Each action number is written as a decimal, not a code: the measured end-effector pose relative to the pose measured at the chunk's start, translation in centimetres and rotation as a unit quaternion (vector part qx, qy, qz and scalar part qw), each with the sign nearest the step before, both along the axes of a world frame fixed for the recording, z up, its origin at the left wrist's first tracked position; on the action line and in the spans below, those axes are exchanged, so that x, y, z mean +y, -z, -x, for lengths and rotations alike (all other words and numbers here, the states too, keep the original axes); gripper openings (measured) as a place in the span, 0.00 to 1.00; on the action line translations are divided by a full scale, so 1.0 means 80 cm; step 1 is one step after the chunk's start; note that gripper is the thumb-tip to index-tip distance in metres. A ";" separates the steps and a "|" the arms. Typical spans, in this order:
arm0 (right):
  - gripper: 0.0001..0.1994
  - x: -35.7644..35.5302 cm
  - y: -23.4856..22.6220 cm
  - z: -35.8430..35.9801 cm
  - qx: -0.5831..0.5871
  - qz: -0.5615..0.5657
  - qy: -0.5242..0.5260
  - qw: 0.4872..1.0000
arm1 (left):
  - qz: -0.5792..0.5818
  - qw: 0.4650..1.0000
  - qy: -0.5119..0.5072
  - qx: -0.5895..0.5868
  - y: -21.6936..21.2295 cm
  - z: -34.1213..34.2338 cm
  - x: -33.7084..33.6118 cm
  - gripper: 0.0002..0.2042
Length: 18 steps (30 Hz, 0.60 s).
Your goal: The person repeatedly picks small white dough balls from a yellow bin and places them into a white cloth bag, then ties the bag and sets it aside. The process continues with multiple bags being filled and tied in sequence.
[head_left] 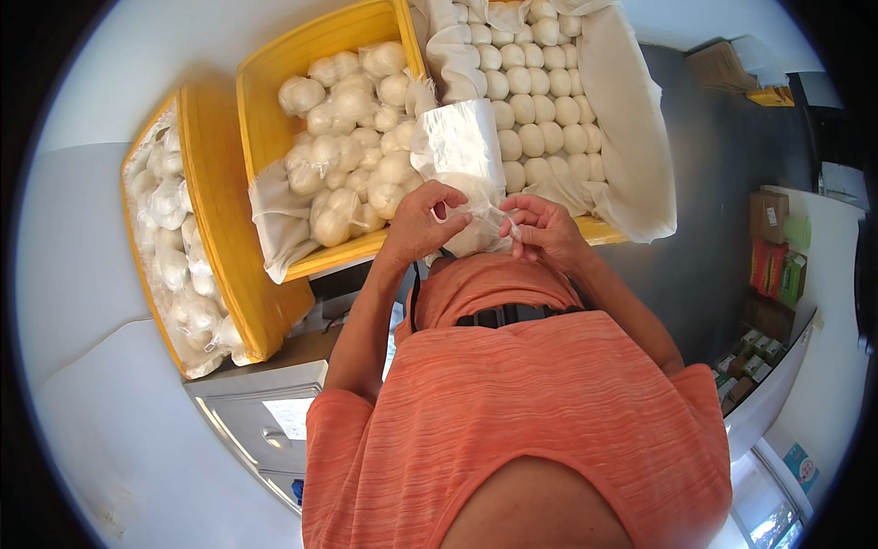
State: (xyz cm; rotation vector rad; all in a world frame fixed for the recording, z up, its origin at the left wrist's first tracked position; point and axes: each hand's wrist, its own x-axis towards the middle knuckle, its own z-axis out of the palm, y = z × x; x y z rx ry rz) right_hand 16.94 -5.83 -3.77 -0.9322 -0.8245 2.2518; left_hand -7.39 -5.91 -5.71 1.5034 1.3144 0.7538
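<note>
Fingers of both your hands meet on one thin clear plastic bag (462,156), held up just in front of your chest and over the near rim of the crates. Your left hand (422,220) pinches the bag's lower left edge between thumb and curled fingers; your right hand (541,226) grips the lower right edge the same way, fingertips bunched on the film. Neither hand is free.

The bag's long axis runs away from you: its gathered end sits between your two hands, and the rest of it rises and leans forward over the crates. Both hands are equally close to it, touching it from opposite sides. Whether anything is inside the bag cannot be told from here.

Directly beyond the bag lies the yellow plastic crate lined with white cloth (631,137), filled with neat rows of round white steamed buns (540,119). To its left, just past your left hand, is a second yellow plastic crate (261,101) heaped with bagged white buns (352,146). Further left a third yellow crate (219,229) stands tilted on its side, also holding bagged buns. A grey metal cabinet (265,403) stands below the crates.
</note>
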 end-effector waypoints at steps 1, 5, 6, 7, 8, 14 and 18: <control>0.16 0.000 0.000 -0.002 -0.005 0.003 0.004 1.000 | -0.026 0.999 0.010 0.046 -0.012 -0.011 0.002 0.09; 0.16 0.000 -0.003 -0.004 -0.008 0.000 0.006 1.000 | -0.091 0.984 0.045 0.148 -0.004 -0.034 0.003 0.10; 0.16 -0.001 -0.002 -0.006 -0.007 0.000 0.011 1.000 | -0.063 0.988 0.041 0.132 -0.001 -0.037 0.004 0.10; 0.16 -0.001 -0.001 -0.009 -0.006 0.000 0.016 1.000 | -0.034 0.992 0.036 0.117 0.002 -0.040 0.005 0.10; 0.16 -0.001 -0.001 -0.011 -0.008 0.001 0.018 1.000 | -0.005 0.994 0.031 0.102 0.004 -0.042 0.005 0.10; 0.15 0.002 -0.002 -0.012 -0.032 -0.011 0.021 0.999 | 0.148 0.966 -0.091 -0.189 0.001 -0.037 0.007 0.05; 0.14 0.011 -0.025 -0.009 0.019 -0.016 0.011 1.000 | 0.184 0.911 -0.107 -0.352 -0.031 -0.025 0.004 0.04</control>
